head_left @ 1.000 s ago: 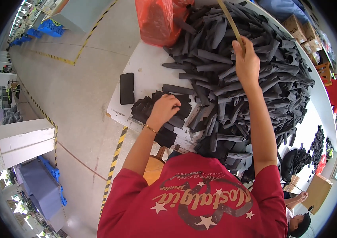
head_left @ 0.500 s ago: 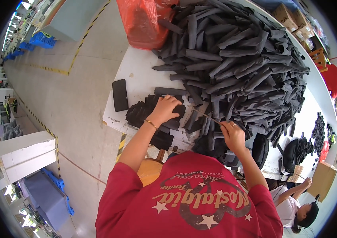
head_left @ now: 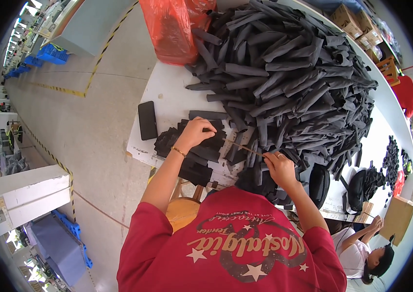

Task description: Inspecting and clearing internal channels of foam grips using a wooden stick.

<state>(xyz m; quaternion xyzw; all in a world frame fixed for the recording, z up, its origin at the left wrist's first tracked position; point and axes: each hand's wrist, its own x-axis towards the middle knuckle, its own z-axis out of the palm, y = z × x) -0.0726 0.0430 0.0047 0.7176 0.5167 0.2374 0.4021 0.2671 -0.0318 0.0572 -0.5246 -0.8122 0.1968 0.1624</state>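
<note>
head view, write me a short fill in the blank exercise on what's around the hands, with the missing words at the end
1. The plastic bag beside the large dark pile is ____ in colour.
2. The black phone lies to the ____ of the left hand.
3. The right hand, which holds a thin stick, wears a ____ on one finger.

Missing words: red; left; ring

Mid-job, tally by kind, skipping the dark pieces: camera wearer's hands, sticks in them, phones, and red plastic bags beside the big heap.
Hands: 2 (left hand, right hand)
Thin stick: 1
Black phone: 1
Red plastic bag: 1
Total: 5
</note>
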